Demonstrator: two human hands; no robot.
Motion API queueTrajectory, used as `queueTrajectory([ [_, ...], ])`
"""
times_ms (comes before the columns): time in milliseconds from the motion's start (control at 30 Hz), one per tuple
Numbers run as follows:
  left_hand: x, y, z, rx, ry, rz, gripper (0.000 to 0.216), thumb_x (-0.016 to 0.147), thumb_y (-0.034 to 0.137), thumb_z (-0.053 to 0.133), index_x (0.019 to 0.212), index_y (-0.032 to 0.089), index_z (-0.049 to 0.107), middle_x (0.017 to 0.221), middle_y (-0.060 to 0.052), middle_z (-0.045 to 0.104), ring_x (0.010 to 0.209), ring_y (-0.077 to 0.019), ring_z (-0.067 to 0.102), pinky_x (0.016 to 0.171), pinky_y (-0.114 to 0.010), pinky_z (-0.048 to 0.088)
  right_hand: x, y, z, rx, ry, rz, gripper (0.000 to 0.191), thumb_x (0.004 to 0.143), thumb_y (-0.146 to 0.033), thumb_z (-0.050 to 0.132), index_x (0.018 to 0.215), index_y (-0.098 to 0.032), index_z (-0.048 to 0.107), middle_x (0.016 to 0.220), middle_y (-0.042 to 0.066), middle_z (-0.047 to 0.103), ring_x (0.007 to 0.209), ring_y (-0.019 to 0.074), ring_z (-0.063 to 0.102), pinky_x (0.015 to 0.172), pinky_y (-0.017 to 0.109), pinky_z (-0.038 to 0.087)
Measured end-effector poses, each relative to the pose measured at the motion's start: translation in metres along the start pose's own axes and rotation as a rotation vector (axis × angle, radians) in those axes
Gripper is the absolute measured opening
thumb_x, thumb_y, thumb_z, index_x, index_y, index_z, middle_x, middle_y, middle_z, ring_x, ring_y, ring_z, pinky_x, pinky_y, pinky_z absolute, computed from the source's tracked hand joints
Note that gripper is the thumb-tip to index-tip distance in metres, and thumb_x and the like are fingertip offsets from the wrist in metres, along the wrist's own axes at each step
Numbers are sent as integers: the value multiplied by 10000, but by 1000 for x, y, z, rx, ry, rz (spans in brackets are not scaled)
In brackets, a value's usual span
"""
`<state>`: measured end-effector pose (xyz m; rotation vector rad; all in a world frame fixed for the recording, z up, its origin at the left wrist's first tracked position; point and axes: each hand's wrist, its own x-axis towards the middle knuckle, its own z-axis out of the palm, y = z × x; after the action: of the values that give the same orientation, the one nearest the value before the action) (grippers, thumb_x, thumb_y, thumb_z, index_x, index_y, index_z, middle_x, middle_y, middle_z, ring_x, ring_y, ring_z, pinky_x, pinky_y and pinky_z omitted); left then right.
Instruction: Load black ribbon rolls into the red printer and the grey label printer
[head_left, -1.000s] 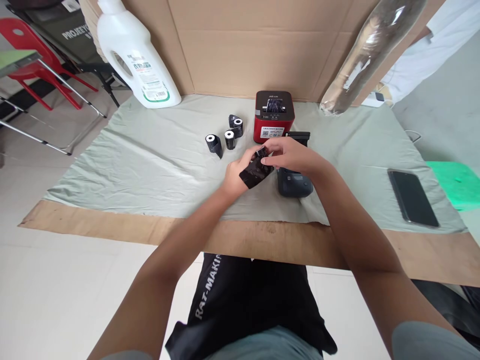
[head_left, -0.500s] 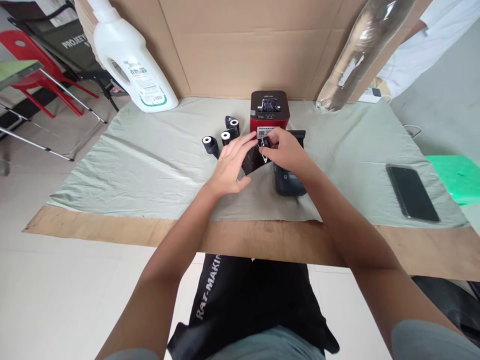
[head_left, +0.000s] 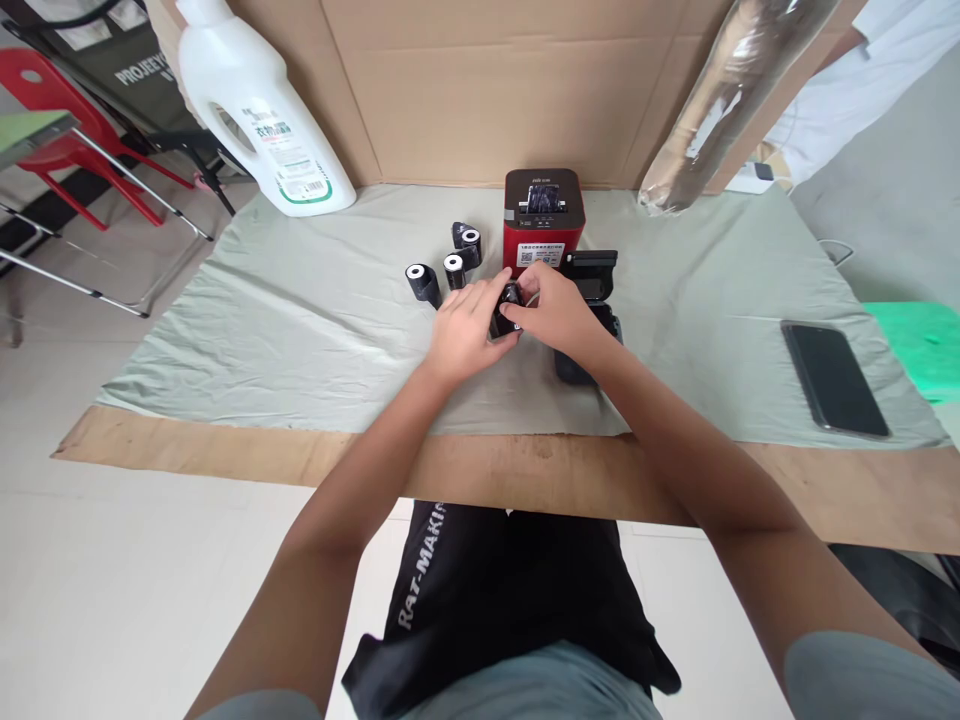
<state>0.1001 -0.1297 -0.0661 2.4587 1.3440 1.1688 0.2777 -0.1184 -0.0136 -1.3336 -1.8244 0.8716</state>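
Observation:
My left hand (head_left: pixel 466 328) and my right hand (head_left: pixel 556 308) meet over the green cloth (head_left: pixel 300 320), both closed around a small black roll (head_left: pixel 507 307) wrapped in black film. Most of the roll is hidden by my fingers. Just behind them stands a red label printer (head_left: pixel 543 222) with a black top. A dark blue printer (head_left: pixel 592 325) with its lid raised lies under my right wrist. Three black rolls with white cores (head_left: pixel 444 270) stand to the left of the red printer.
A white detergent bottle (head_left: pixel 251 110) stands at the back left against a cardboard wall (head_left: pixel 480 90). A clear plastic roll (head_left: pixel 720 100) leans at the back right. A black phone (head_left: pixel 834 378) lies on the cloth at right. Red chairs (head_left: pixel 67 150) stand at far left.
The loose black film that hung from my hands has been gathered in around the roll. Both hands have moved slightly farther from me, toward the red printer.

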Motion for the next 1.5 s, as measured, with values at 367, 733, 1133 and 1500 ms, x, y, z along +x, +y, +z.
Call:
queueTrajectory([
  [367,-1,-7,2,-246,68,20,743,891,550,756,1515,222,522,1488,-129,639,1322,-293,661,1159,-433,532,7,-10,-9,433,-217,282,131,890,-304,707,837,-217,625,831,51,638,718,194,608,662,351,553],
  [733,0,-17,0,-201,50,55,757,931,618,688,1553,236,489,1442,-131,669,1179,-261,719,997,-396,613,6,-12,-18,594,-207,349,182,911,-339,775,823,-212,678,809,51,698,734,193,651,665,307,555],
  [1133,0,-22,0,-106,-1,0,742,943,636,658,1543,229,498,1488,-143,641,1339,-312,645,1118,-456,526,7,-11,-19,466,-133,298,142,958,-277,720,851,-188,691,845,27,684,727,136,604,623,249,493],
  [1500,-1,-22,14,-2,-222,-54,688,1032,322,428,1677,174,238,1571,-173,554,1430,-321,557,1143,-487,472,5,1,-1,323,-126,149,347,905,-160,621,1248,-193,665,1006,69,731,848,201,682,645,323,593],
])
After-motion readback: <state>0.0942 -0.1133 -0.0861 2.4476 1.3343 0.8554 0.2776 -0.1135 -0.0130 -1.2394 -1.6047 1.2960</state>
